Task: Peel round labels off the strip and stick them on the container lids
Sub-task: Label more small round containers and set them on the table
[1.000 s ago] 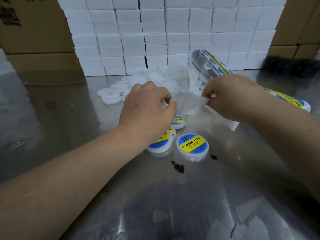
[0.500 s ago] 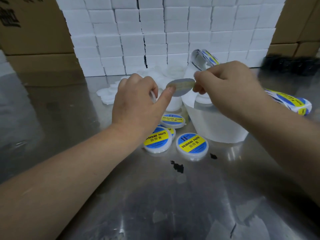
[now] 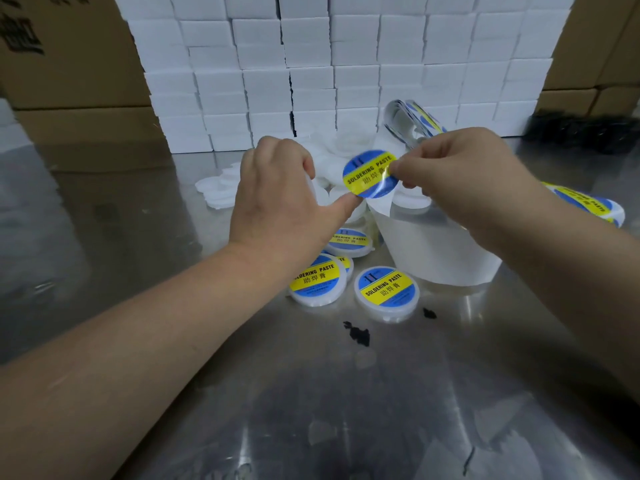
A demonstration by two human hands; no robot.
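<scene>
A round blue and yellow label (image 3: 370,174) hangs in the air, printed side towards me. My right hand (image 3: 464,178) pinches its right edge, and the thumb of my left hand (image 3: 280,206) touches its lower left edge. My left hand's fingers curl round a white container lid (image 3: 316,188), mostly hidden behind the hand. The white backing strip (image 3: 433,251) hangs below my right hand, and its labelled part (image 3: 588,206) trails off to the right. Three labelled containers (image 3: 387,292) (image 3: 318,282) (image 3: 349,240) lie on the metal table (image 3: 346,393).
A heap of plain white lids (image 3: 221,188) lies behind my hands. Stacked white boxes (image 3: 311,81) form a wall at the back, with cardboard cartons (image 3: 69,64) on both sides. Small black specks (image 3: 358,332) mark the table near the containers.
The label came off the backing strip and turned printed side towards me. Both hands rose above the labelled containers, and the empty strip dropped below my right hand.
</scene>
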